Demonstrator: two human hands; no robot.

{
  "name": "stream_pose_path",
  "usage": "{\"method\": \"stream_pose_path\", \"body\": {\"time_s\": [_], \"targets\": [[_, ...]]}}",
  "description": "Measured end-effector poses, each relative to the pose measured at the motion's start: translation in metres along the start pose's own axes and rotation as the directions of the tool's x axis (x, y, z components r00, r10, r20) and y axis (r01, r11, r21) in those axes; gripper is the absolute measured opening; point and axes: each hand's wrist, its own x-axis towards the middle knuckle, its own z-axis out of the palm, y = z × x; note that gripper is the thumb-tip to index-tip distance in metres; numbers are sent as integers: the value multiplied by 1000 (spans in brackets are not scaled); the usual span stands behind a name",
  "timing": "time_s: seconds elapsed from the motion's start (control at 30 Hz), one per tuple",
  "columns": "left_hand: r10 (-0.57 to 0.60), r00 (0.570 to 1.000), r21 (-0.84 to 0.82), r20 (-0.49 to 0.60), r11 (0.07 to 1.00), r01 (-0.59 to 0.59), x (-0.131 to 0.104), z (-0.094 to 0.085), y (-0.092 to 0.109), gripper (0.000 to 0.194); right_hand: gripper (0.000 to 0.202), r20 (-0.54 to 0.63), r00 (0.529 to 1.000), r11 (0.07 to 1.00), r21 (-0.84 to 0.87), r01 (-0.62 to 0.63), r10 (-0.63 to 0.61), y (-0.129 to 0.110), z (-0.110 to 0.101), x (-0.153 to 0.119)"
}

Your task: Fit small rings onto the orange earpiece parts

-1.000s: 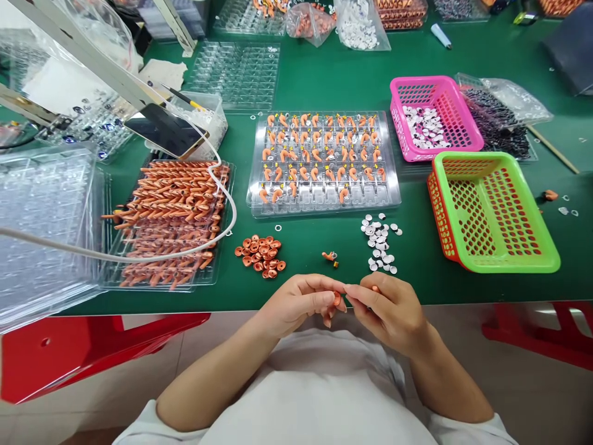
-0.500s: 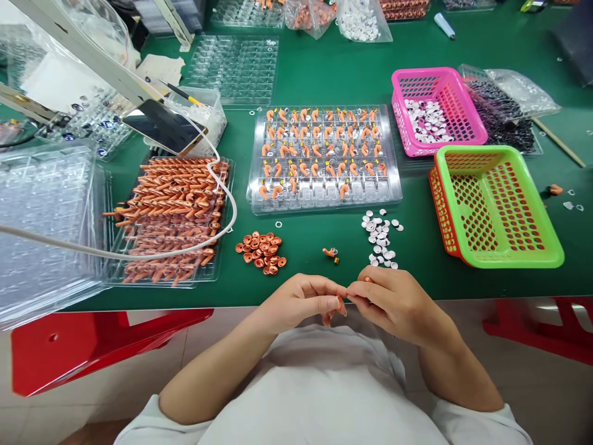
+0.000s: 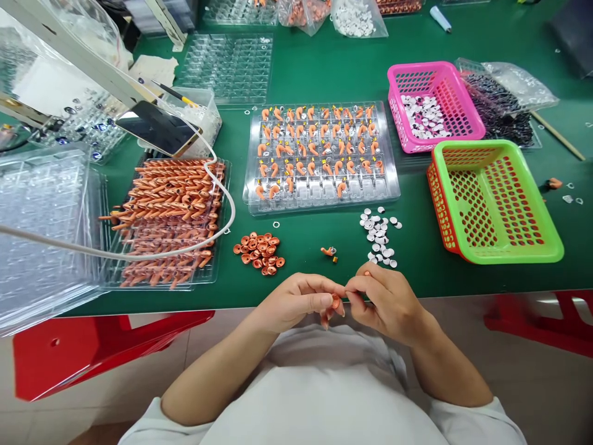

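Observation:
My left hand (image 3: pixel 301 301) is at the table's front edge, thumb and fingers closed on a small orange cup (image 3: pixel 335 301). Touching its fingertips, my right hand (image 3: pixel 386 301) is pinched together; a bit of orange (image 3: pixel 367 273) shows between its fingers, the rest hidden. Just beyond the hands lies a small curved orange piece (image 3: pixel 328 251) with a yellow bit (image 3: pixel 335 259) beside it. A pile of orange cups (image 3: pixel 260 250) lies to the left, and white discs (image 3: pixel 380 238) are scattered to the right. Behind stands a clear tray (image 3: pixel 319 199) holding rows of curved orange pieces.
Stacked trays of orange parts (image 3: pixel 169 216) stand left under a white cable (image 3: pixel 231 207) and a phone (image 3: pixel 160 128). A pink basket (image 3: pixel 417 146) with white discs and a green basket (image 3: pixel 514 254) stand right. Red stools (image 3: pixel 92 346) are below the table.
The orange cup in my left hand now shows its round open face. My right hand's fingers have shifted slightly, with a wider gap below the pinch. The whole view has moved a little.

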Motion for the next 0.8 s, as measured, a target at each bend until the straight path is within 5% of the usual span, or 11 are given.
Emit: {"method": "stream_pose_path", "body": {"time_s": [0.2, 0.33, 0.8], "targets": [[17, 999, -23, -51, 1000, -19, 3, 3, 0, 38, 13, -25, 996, 981, 172, -86, 91, -4, -3, 3], [67, 987, -38, -144, 997, -73, 6, 6, 0, 27, 12, 32, 995, 964, 246, -99, 94, -6, -4, 4], [121, 952, 63, -281, 992, -108, 12, 15, -6, 28, 8, -26, 991, 991, 41, -131, 132, 0, 8, -6]]}}
